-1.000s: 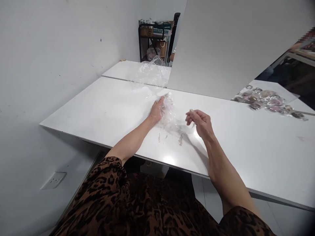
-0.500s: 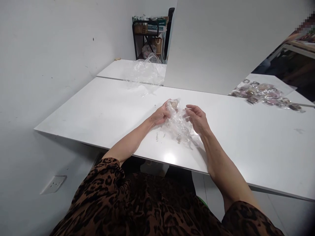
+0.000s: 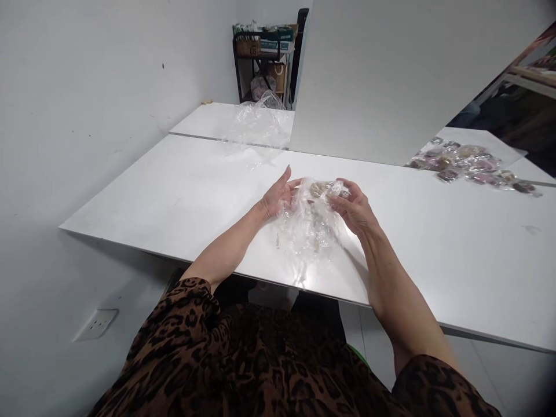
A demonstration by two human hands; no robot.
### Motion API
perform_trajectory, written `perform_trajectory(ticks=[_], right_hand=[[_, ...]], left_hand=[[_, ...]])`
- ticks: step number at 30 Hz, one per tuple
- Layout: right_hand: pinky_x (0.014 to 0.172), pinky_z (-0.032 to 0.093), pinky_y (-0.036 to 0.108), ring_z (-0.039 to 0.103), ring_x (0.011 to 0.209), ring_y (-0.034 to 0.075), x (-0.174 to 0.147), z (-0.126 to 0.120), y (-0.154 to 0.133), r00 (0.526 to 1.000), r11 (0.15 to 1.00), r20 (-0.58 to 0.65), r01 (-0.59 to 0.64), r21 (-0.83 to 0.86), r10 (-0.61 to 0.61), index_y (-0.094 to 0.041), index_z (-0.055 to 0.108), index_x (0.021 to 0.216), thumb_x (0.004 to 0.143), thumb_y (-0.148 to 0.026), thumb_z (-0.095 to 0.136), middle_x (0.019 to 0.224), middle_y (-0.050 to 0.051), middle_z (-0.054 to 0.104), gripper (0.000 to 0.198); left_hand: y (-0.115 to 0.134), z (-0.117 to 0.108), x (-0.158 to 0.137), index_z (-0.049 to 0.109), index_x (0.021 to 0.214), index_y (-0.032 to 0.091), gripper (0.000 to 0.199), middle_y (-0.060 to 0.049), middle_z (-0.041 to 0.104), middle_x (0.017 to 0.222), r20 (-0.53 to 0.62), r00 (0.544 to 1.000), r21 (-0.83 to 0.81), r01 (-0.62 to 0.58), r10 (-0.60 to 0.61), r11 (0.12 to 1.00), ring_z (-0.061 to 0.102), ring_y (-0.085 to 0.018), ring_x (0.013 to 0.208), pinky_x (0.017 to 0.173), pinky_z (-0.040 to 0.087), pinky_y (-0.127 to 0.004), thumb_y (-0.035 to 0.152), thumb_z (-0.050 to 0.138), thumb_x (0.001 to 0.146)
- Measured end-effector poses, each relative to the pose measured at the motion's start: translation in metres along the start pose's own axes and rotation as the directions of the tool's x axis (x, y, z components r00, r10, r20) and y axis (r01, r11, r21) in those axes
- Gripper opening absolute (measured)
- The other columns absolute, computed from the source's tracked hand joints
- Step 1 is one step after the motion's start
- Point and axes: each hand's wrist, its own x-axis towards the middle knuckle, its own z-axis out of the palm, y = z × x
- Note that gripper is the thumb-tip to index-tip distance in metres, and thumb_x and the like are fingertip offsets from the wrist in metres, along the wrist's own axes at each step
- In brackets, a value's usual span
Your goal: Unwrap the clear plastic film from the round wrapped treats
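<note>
A crumpled clear plastic bag [image 3: 308, 223] hangs between my hands over the front of the white table. Small tan-brown pieces [image 3: 318, 189] show through its upper part; their kind is too blurred to tell. My right hand [image 3: 354, 205] pinches the bag's upper right side between thumb and fingers. On the other side, my left hand [image 3: 278, 194] has its thumb raised and its fingers stretched out, partly behind the plastic and touching it.
Several clear-wrapped brown and pink packets [image 3: 473, 165] lie in a heap at the right rear. Another loose clear plastic bag [image 3: 260, 124] covers the seam at the back of the table [image 3: 143, 191]. A large grey panel [image 3: 369, 81] stands behind, and a black shelf cart [image 3: 258, 55] holds boxes.
My right hand has closed on the upper right of the bag. My left hand has loosened, thumb lifting and fingers straightening. The tan-brown pieces have shifted right with the bag.
</note>
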Motion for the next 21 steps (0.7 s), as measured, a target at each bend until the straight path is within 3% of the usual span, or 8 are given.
perform_trajectory(ticks=[2, 4, 7, 9, 11, 14, 18, 21], right_hand=[[0.078, 0.06, 0.033, 0.068, 0.092, 0.019, -0.002, -0.001, -0.001, 1.0, 1.0, 0.01, -0.006, 0.008, 0.006, -0.033, 0.058, 0.124, 0.054, -0.04, 0.097, 0.106, 0.002, 0.067, 0.08], [0.087, 0.062, 0.038, 0.068, 0.109, 0.024, -0.003, 0.001, 0.0, 1.0, 1.0, 0.001, -0.019, 0.02, 0.019, -0.036, 0.054, 0.132, 0.059, -0.048, 0.094, 0.122, 0.005, 0.065, 0.084], [0.085, 0.063, 0.043, 0.066, 0.12, 0.029, -0.003, 0.002, 0.004, 0.998, 0.998, 0.008, -0.062, -0.032, 0.062, -0.038, 0.041, 0.145, 0.061, -0.054, 0.092, 0.138, 0.01, 0.059, 0.1], [0.075, 0.062, 0.039, 0.071, 0.106, 0.029, -0.003, 0.002, 0.006, 0.994, 0.988, 0.01, -0.105, -0.11, 0.107, -0.033, 0.034, 0.151, 0.056, -0.045, 0.096, 0.127, 0.012, 0.065, 0.114], [0.061, 0.057, 0.033, 0.071, 0.079, 0.023, -0.002, 0.0, 0.005, 0.992, 0.978, -0.023, -0.129, -0.164, 0.127, -0.024, 0.034, 0.152, 0.054, -0.035, 0.095, 0.103, 0.009, 0.071, 0.115], [0.049, 0.045, 0.028, 0.057, 0.053, 0.014, 0.0, -0.007, 0.0, 0.99, 0.988, -0.118, -0.094, -0.123, 0.079, -0.019, 0.044, 0.142, 0.058, -0.028, 0.088, 0.078, 0.002, 0.071, 0.096], [0.047, 0.046, 0.024, 0.055, 0.052, 0.011, 0.005, -0.019, -0.01, 0.988, 0.995, -0.147, 0.062, 0.08, -0.05, -0.027, 0.058, 0.121, 0.063, -0.03, 0.085, 0.074, -0.003, 0.067, 0.064], [0.05, 0.051, 0.025, 0.057, 0.057, 0.011, 0.009, -0.03, -0.015, 0.982, 0.964, -0.117, 0.167, 0.209, -0.145, -0.029, 0.064, 0.107, 0.07, -0.038, 0.083, 0.079, -0.002, 0.065, 0.043]], left_hand=[[0.001, 0.003, -0.002, 0.065, 0.127, 0.016, 0.056, -0.014, 0.077, 0.109, -0.057, 0.997, 0.077, 0.052, -0.048, 0.996, 0.075, -0.029, 0.096, 0.085, 0.059, -0.039, 0.048, 0.076, 0.083], [-0.002, 0.005, -0.001, 0.061, 0.13, 0.016, 0.059, -0.011, 0.076, 0.109, -0.147, 0.989, 0.143, 0.056, -0.035, 0.988, 0.075, -0.025, 0.091, 0.081, 0.058, -0.035, 0.025, 0.081, 0.075], [-0.008, 0.007, 0.002, 0.054, 0.135, 0.016, 0.073, -0.008, 0.074, 0.108, -0.212, 0.977, 0.104, -0.006, 0.028, 0.995, 0.073, -0.019, 0.083, 0.08, 0.058, -0.032, 0.003, 0.069, 0.065], [-0.009, 0.008, 0.003, 0.048, 0.141, 0.017, 0.082, -0.009, 0.072, 0.112, -0.193, 0.98, 0.02, -0.047, 0.05, 0.999, 0.075, -0.019, 0.085, 0.085, 0.059, -0.034, -0.001, 0.062, 0.062], [-0.007, 0.008, 0.004, 0.042, 0.146, 0.019, 0.089, -0.011, 0.07, 0.118, -0.186, 0.981, -0.058, -0.059, 0.047, 0.997, 0.077, -0.022, 0.092, 0.089, 0.06, -0.038, -0.002, 0.058, 0.062], [-0.003, 0.005, 0.006, 0.035, 0.152, 0.02, 0.092, -0.013, 0.067, 0.122, -0.279, 0.96, -0.097, -0.033, 0.005, 0.995, 0.078, -0.024, 0.091, 0.087, 0.062, -0.04, 0.0, 0.056, 0.065], [-0.001, -0.007, 0.012, 0.037, 0.151, 0.017, 0.081, -0.01, 0.069, 0.105, -0.402, 0.914, 0.013, 0.059, -0.049, 0.998, 0.077, -0.022, 0.079, 0.077, 0.062, -0.036, 0.004, 0.058, 0.074], [0.003, -0.02, 0.014, 0.053, 0.136, 0.015, 0.053, -0.009, 0.07, 0.094, -0.481, 0.875, 0.087, -0.018, 0.057, 0.996, 0.075, -0.022, 0.078, 0.08, 0.06, -0.037, 0.014, 0.063, 0.084]])
